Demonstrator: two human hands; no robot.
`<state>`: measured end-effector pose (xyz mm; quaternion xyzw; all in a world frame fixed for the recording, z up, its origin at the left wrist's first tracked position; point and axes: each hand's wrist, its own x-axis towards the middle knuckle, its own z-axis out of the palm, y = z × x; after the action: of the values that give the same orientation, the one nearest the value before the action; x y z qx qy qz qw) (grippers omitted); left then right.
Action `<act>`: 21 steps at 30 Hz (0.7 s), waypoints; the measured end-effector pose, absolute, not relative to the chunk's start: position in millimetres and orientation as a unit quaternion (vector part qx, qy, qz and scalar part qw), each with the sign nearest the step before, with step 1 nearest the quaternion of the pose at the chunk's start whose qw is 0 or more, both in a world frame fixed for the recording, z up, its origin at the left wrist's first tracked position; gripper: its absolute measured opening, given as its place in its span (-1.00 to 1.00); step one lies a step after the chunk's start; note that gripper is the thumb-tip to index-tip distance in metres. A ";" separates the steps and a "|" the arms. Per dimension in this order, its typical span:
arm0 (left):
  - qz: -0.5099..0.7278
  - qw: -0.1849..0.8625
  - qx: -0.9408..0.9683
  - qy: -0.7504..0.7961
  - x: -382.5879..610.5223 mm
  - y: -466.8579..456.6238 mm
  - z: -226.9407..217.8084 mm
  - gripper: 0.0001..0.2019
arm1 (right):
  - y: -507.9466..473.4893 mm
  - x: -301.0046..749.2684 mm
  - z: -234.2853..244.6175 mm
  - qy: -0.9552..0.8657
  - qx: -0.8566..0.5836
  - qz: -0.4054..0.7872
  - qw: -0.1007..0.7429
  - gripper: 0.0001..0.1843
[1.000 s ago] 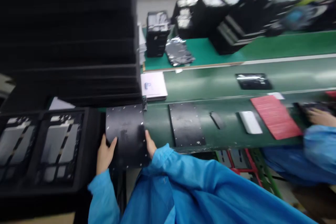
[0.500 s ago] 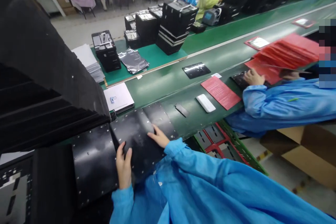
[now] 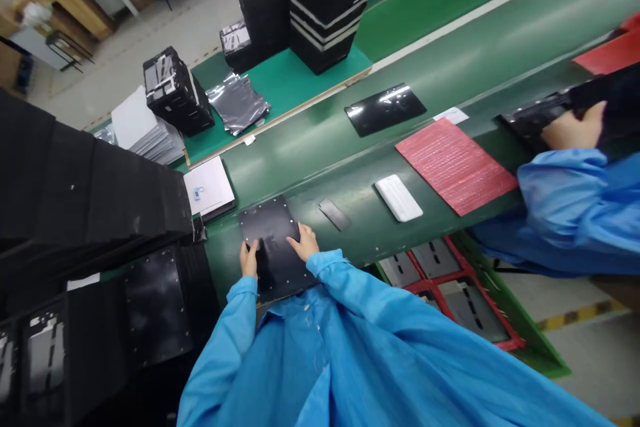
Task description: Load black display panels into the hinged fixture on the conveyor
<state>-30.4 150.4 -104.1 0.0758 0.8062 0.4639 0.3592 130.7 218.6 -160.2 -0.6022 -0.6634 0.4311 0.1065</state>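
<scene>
A black flat plate [image 3: 273, 240] with small bright dots along its edges lies on the green conveyor belt [image 3: 350, 147] in front of me. My left hand [image 3: 249, 259] grips its left edge, fingers curled over it. My right hand [image 3: 303, 242] rests flat on its right side, fingers stretched out. A second similar black plate [image 3: 155, 303] lies to the left on a black tray. Both arms wear blue sleeves.
A tall stack of black trays [image 3: 85, 193] stands at left. On the belt lie a white pad [image 3: 207, 185], a small dark strip [image 3: 335, 215], a white block [image 3: 399, 198], a red sheet [image 3: 455, 165] and a glossy black panel [image 3: 385, 109]. A co-worker's hand [image 3: 573, 130] works at right.
The plate in my hands went from the tray at left onto the belt, and now lies flat there. My view swung down and closer. The co-worker's arm stays at right.
</scene>
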 end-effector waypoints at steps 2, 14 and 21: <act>0.455 0.360 0.094 0.809 -23.7 154.0 -105.5 -0.67 | 219.1 131.7 -160.6 -0.666 -0.604 0.427 0.093 -0.38; 0.262 0.287 0.290 0.875 20.7 162.4 -90.1 -0.20 | 263.0 199.4 -155.4 -0.732 -0.605 0.306 0.068 -0.15; -0.062 0.243 0.437 0.864 88.1 176.4 -97.9 0.00 | 277.9 241.0 -166.4 -0.839 -0.485 0.241 0.054 -0.45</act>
<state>88.1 176.4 -97.9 0.4372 0.8636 -0.0616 0.2435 241.0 277.9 -166.4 -0.4852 -0.8389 0.2406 0.0535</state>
